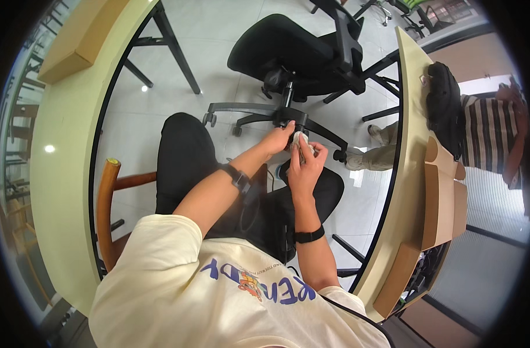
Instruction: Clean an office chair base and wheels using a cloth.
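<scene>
A black office swivel chair (291, 56) stands before me, with its five-star base (293, 115) on the floor. My left hand (280, 138) grips the base leg that points towards me, close to the hub, with the thumb on top. In my right hand (306, 163) is a crumpled whitish cloth or tissue (300, 138), pressed against that same leg just right of my left hand. The end of this leg is mostly hidden behind my hands and the cloth. Both forearms reach forward between my knees.
A pale table (60, 174) with a cardboard box (80, 43) runs along my left. Another table (389, 243) on the right bears a black bag (444, 106) and an opened cardboard box (439, 204). Beyond it stands a person in a striped shirt (487, 130). A wooden chair arm (104, 209) is beside me.
</scene>
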`<state>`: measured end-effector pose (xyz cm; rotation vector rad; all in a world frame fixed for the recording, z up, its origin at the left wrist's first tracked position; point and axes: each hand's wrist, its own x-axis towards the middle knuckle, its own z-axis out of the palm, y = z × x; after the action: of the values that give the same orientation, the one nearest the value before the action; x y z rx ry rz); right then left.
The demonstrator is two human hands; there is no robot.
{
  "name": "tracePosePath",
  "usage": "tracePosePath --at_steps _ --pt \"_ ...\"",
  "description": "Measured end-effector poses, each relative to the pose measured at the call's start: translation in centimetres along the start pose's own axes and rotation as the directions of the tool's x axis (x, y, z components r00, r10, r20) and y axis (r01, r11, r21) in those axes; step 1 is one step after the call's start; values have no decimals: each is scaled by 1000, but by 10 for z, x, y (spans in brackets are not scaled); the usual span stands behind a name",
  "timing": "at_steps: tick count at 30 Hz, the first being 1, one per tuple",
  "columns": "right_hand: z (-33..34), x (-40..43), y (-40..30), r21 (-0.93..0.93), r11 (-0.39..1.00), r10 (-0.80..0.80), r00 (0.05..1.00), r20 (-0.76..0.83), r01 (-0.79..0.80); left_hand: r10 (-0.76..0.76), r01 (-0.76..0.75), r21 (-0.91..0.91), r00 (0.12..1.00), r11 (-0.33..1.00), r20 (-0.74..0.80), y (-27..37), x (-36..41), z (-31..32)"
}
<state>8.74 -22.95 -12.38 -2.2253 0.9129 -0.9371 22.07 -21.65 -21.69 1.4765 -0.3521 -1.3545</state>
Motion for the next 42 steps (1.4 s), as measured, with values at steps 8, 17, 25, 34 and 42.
tracePosePath --at_steps 8,17,25,34,42 --pt "8 -23 -3 -147 986 103 973 205 -73 -16 17 14 998 1000 -62 0 1 -5" --pt "-6 -41 15 -133 986 120 986 119 -104 16 -12 -81 998 997 56 4 -8 5" --pt "-5 28 31 -13 987 158 987 -22 -158 66 -60 -237 998 970 16 16 -36 15" --pt "-11 40 26 340 753 440 815 377 -564 140 -52 -598 985 800 101 7 -42 20" --pt "-15 18 27 269 836 394 864 312 -479 178 -119 -608 983 785 37 3 -36 24"
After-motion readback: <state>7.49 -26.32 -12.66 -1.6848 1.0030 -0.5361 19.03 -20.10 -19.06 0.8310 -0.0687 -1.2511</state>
